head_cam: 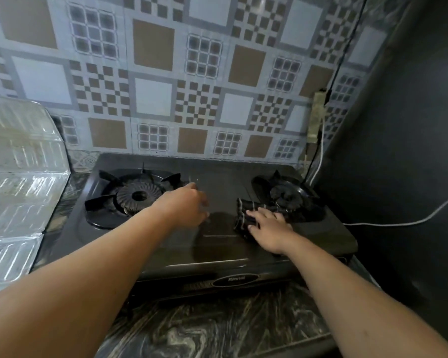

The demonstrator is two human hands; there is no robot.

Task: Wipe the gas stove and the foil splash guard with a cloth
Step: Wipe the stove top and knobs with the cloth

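A black two-burner gas stove (217, 251) sits on a dark marbled counter. My right hand (268, 226) presses a dark striped cloth (246, 210) flat on the stove top, just left of the right burner (286, 195). My left hand (185, 204) hovers over the stove's middle, right of the left burner (140, 196), fingers loosely curled and holding nothing. The foil splash guard (18, 177) stands folded at the stove's left side.
A patterned tile wall (192, 86) rises behind the stove. A dark wall closes the right side, with a white cable (388, 223) trailing along it and a power strip (317, 115) hanging in the corner. Marbled counter (217, 326) lies in front.
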